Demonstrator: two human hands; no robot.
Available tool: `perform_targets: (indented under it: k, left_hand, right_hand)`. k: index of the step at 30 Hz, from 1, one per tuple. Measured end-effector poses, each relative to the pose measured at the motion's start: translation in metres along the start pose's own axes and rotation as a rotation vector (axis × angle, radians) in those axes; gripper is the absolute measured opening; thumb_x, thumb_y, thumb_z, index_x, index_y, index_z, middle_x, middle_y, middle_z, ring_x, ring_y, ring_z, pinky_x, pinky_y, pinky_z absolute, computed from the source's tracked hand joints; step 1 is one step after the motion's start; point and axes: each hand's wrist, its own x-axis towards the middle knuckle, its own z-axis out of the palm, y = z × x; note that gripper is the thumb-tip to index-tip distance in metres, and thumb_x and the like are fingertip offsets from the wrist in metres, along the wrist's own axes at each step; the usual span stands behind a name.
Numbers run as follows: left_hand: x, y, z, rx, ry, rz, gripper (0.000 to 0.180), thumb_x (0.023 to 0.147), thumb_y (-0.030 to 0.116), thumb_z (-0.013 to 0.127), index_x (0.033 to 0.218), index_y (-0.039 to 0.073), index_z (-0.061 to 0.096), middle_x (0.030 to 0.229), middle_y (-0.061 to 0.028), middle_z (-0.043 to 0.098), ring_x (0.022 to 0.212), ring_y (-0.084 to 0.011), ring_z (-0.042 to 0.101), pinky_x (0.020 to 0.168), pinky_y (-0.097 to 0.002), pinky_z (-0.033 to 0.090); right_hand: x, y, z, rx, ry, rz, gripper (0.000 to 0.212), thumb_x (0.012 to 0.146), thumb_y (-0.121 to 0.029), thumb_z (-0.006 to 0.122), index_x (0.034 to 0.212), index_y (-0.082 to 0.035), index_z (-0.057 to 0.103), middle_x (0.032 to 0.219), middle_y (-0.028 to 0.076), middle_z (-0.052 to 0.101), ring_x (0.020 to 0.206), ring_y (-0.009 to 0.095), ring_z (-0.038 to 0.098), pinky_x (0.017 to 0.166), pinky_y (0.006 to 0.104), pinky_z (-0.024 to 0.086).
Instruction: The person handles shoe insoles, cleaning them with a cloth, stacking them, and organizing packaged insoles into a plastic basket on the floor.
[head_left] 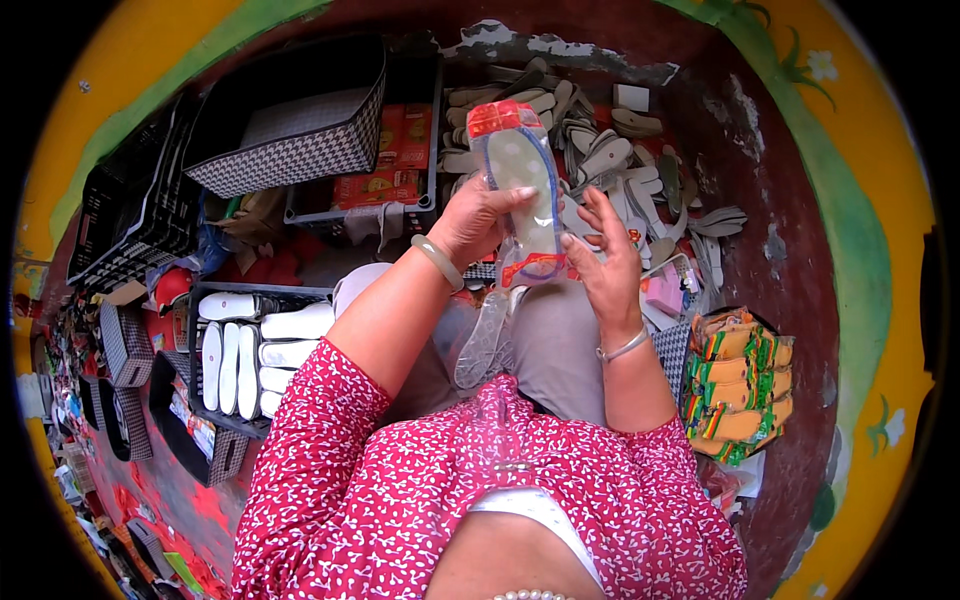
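Observation:
Upright in front of me is a pale insole with a blue edge in a clear plastic packet (530, 222) with a red printed top and bottom. My left hand (474, 218) grips the packet by its left side, thumb across the front. At its right edge, my right hand (612, 255) has its fingers spread and holds nothing; whether its thumb touches the plastic, I cannot tell. On my lap, below the packet, lies a clear plastic sleeve (482, 345), its contents hard to make out.
Loose insoles (605, 160) pile against the far wall. A black crate (215, 400) of white insoles stands left; a checked basket (290, 165) rests above red boxes (375, 188). Packaged yellow insoles (735, 385) fill a basket at right. More checked baskets (125, 345) sit far left.

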Motion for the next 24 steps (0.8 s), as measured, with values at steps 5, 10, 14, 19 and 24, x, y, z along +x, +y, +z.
perform_targets:
  k: [5,10,14,19,24]
  left_hand:
    - [-0.009,0.002,0.019,0.118,-0.129,-0.214,0.031,0.077,0.003,0.065,0.107,-0.002,0.055,0.101,-0.0086,0.061,0.094,-0.0187,0.059,0.087,-0.0339,0.046]
    - [-0.011,0.008,0.026,0.224,-0.046,-0.332,0.031,0.077,0.004,0.065,0.106,-0.002,0.056,0.095,-0.007,0.063,0.086,-0.0146,0.061,0.081,-0.029,0.047]
    - [-0.007,-0.001,0.005,0.387,-0.05,-0.367,0.028,0.077,0.003,0.064,0.103,-0.002,0.056,0.091,-0.0061,0.063,0.076,-0.0118,0.06,0.07,-0.025,0.048]
    - [-0.01,0.001,0.003,0.577,0.011,-0.406,0.024,0.076,0.002,0.065,0.098,-0.004,0.06,0.084,-0.0053,0.064,0.07,-0.0106,0.059,0.065,-0.0236,0.048]
    - [-0.009,0.006,0.0,0.803,0.037,-0.421,0.023,0.076,0.007,0.068,0.095,-0.005,0.063,0.081,-0.0046,0.064,0.07,-0.0094,0.058,0.064,-0.0226,0.047]
  right_hand:
    - [0.022,0.009,0.013,0.931,-0.246,0.466,0.037,0.079,-0.012,0.068,0.111,-0.002,0.055,0.101,0.007,0.061,0.087,0.014,0.059,0.08,0.0268,0.047]
    - [0.033,0.016,0.023,1.129,0.065,0.536,0.021,0.078,0.0,0.065,0.098,-0.002,0.06,0.09,0.006,0.064,0.078,0.015,0.061,0.074,0.0273,0.05]
    - [0.034,0.033,0.025,1.105,0.185,0.529,0.024,0.076,0.003,0.065,0.099,-0.002,0.059,0.091,0.007,0.064,0.08,0.017,0.063,0.075,0.0317,0.051]
    - [0.037,0.044,0.015,1.184,0.158,0.588,0.024,0.076,-0.001,0.067,0.098,-0.002,0.059,0.09,0.009,0.064,0.081,0.02,0.063,0.076,0.0347,0.052]
    - [0.037,0.063,0.01,1.167,0.238,0.61,0.02,0.077,-0.006,0.068,0.094,0.001,0.06,0.089,0.01,0.063,0.083,0.022,0.063,0.077,0.0356,0.051]
